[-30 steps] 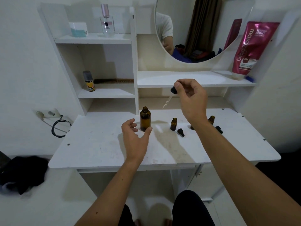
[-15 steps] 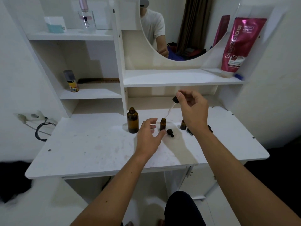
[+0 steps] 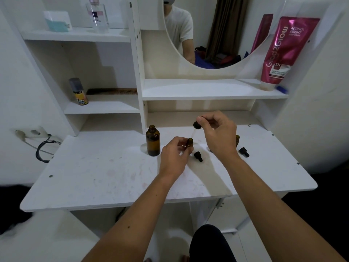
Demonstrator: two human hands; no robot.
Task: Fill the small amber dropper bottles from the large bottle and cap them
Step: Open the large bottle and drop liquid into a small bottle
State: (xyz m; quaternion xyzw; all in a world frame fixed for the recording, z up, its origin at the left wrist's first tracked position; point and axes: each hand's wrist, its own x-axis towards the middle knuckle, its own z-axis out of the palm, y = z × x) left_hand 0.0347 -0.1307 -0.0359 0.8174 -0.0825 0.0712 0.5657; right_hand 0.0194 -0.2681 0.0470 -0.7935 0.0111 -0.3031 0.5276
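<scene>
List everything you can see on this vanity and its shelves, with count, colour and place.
large bottle: 1, amber, uncapped, tabletop centre-left
small dropper bottles: 2 visible, amber; one in left grip, one behind right wrist
loose dropper caps: 2, black; one between the hands, one right of right wrist
dropper: 1, black bulb, clear tube, over held bottle
pink tube: 1, right shelf
perfume bottle: 1, clear, top shelf
spray can: 1, yellow, middle shelf
comb: 1, brown, middle shelf
mirror: 1, round
left hand: holds small bottle
right hand: pinches dropper
</scene>
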